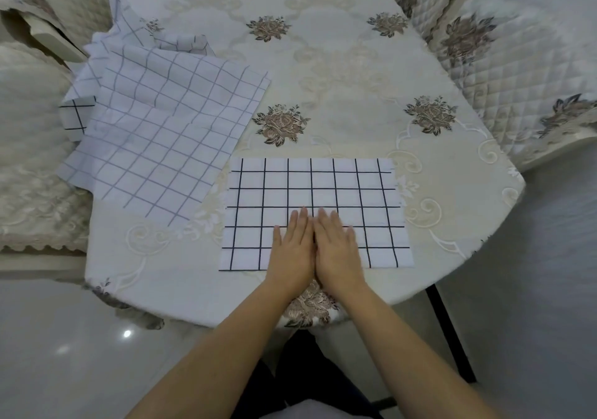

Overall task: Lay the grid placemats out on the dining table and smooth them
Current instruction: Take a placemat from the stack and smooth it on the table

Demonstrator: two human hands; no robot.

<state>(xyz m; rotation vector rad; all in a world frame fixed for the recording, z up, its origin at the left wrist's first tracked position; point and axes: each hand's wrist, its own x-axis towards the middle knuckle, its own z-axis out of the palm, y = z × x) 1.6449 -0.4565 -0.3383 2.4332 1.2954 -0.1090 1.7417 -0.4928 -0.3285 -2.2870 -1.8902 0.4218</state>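
A white placemat with a black grid [323, 189] lies flat and square near the front edge of the dining table [355, 73]. My left hand [292, 247] and my right hand [337, 246] rest flat on its near middle, side by side and touching, fingers straight and pointing away from me. To the left lies a loose pile of more grid placemats [161, 128], their faint grey lines showing face-down. They overlap one another at an angle. One corner with black lines [76, 116] hangs past the table's left edge.
The table wears a cream floral cloth. Quilted floral chair covers stand at the left [35, 166] and the right [504, 73]. A black chair leg [452, 331] shows below the table's right front. The shiny tiled floor [64, 354] lies below.
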